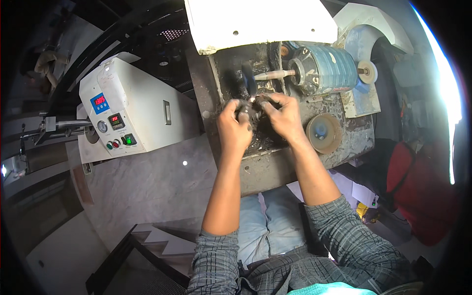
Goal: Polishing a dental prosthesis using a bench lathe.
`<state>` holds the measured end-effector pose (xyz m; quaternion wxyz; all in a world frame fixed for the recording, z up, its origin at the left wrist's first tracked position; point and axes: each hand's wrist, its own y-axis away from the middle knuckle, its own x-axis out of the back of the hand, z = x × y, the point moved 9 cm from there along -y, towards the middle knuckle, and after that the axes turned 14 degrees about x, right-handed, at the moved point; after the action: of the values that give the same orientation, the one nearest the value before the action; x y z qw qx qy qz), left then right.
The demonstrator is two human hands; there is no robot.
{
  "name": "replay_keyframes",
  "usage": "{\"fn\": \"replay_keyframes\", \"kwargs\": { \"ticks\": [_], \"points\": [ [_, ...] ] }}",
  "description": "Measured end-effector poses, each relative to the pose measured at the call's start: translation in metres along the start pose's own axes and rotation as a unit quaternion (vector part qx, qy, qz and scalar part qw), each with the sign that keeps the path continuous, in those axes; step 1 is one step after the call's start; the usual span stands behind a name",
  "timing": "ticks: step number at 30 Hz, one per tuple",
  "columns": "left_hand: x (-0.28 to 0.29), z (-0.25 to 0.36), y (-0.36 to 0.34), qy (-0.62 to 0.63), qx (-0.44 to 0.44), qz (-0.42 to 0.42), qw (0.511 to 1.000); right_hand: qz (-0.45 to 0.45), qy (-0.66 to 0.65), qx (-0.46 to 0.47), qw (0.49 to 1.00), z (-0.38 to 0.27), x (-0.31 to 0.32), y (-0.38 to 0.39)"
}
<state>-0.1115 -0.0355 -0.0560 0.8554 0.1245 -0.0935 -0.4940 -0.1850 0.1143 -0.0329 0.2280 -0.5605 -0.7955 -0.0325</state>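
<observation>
Reference point: the teal motor (334, 69). To its left, at the end of its tapered spindle (275, 74), sits a dark wheel (249, 81). The small dark piece (254, 110) lies to the motor's lower left, pinched between the fingers of the left hand (235, 125) and the right hand (284, 118). Its outline is blurred; contact with the wheel cannot be confirmed. Sound practice, in this judgement: grip firmly from both sides, press lightly and evenly, and keep fingertips clear of the wheel's rim.
</observation>
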Motion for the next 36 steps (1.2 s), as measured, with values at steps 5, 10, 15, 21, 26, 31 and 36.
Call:
{"fn": "replay_keyframes", "kwargs": {
  "ticks": [5,10,15,21,26,31,36],
  "points": [
    [-0.01,-0.006,0.015,-0.005,0.039,-0.051,0.998,-0.132,0.137,0.107,0.976,-0.046,-0.003,-0.01],
    [-0.004,-0.014,0.003,0.129,0.041,-0.013,0.991,-0.034,0.096,0.097,0.99,-0.028,0.02,-0.008],
    [-0.01,-0.001,-0.012,0.169,0.024,-0.037,0.985,-0.004,-0.226,-0.133,0.965,0.02,-0.009,-0.008],
    [-0.008,0.014,-0.033,0.062,0.021,-0.02,0.998,0.045,-0.335,-0.206,0.918,0.041,-0.02,-0.019],
    [-0.004,0.002,-0.048,0.06,0.033,0.058,0.996,0.081,-0.354,-0.237,0.901,0.044,-0.019,-0.022],
    [-0.005,0.005,-0.038,0.118,0.077,0.056,0.988,0.058,-0.365,-0.242,0.897,0.048,-0.018,-0.02],
    [0.0,0.003,-0.048,0.062,0.086,0.081,0.991,0.072,-0.327,-0.243,0.91,0.047,-0.022,-0.023]
  ]
}}
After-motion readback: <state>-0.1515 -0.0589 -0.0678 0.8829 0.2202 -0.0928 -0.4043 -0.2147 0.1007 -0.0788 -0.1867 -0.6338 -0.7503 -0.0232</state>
